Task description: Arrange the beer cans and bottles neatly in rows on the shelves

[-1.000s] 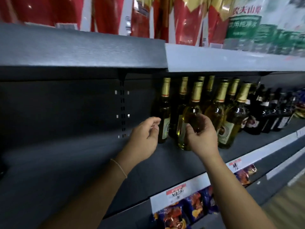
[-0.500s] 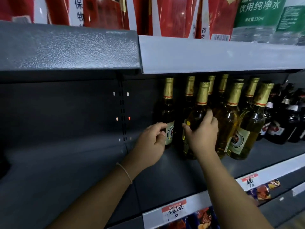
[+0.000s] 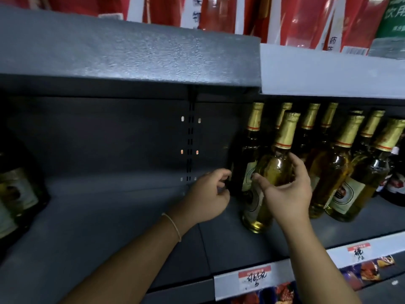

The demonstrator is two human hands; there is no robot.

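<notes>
Right hand (image 3: 287,191): thumb and fingers curled round front beer bottle (image 3: 271,172) at its shoulder; base on grey shelf (image 3: 131,227). Label mostly hidden by the hand. Left hand (image 3: 208,196): fingers curled beside rear bottle (image 3: 248,154), just left of grip; contact unclear. More gold-foil bottles (image 3: 337,167) right of grip; far-left bottle (image 3: 15,194) cut off by frame edge.

left hand (image 3: 209,194) curled, right hand (image 3: 287,189) gripping
</notes>
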